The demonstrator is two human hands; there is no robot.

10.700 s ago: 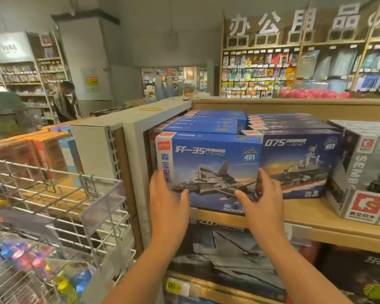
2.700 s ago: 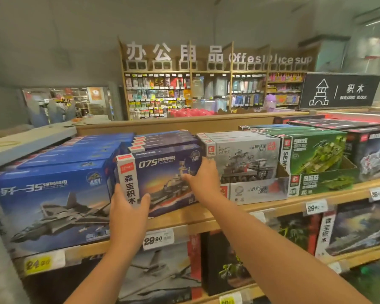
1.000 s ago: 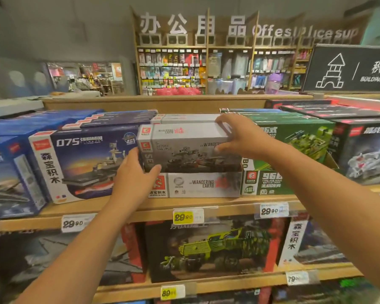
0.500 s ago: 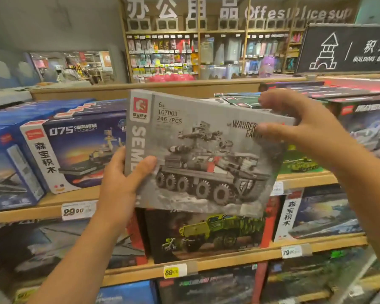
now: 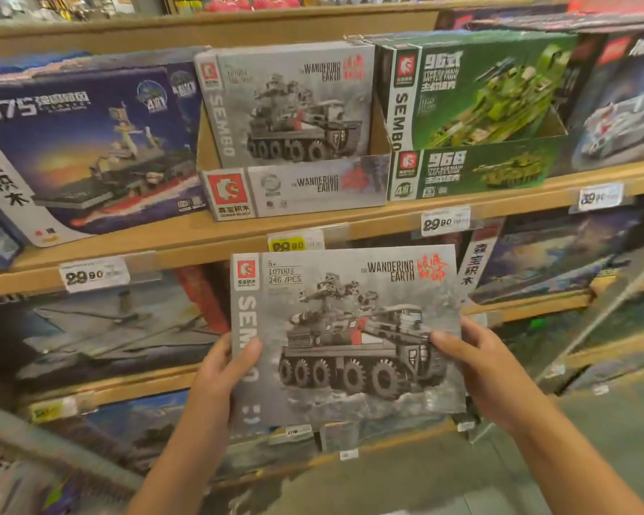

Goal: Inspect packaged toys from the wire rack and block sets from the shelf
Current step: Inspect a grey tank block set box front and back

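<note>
1. The grey block set [image 5: 346, 336] is now off the shelf [image 5: 238, 232] and held low in front of the lower rows, its printed front facing the camera squarely. Half a second ago it was raised and tilted; a second ago it was only being lifted out of its display tray [image 5: 294, 187].
2. The left hand [image 5: 220, 369] grips the box's lower left edge, thumb lying across the front, fingers hidden behind it.
3. The right hand [image 5: 476, 366] grips the lower right edge the same way, thumb on the front face. Both hands are clamped on the box, one at each side.
4. In the tray near the middle of the shelf's front edge, another identical grey box [image 5: 287, 105] now stands exposed at the front.
5. The blue ship set [image 5: 86, 143] sits to the tray's left, back in its place after being handled a few seconds ago; the green tank set [image 5: 476, 91] stands to the right.
6. Judgement: the inspection of this block set is underway, with the front readable; turning it over or returning it to the tray likely remains.
</note>
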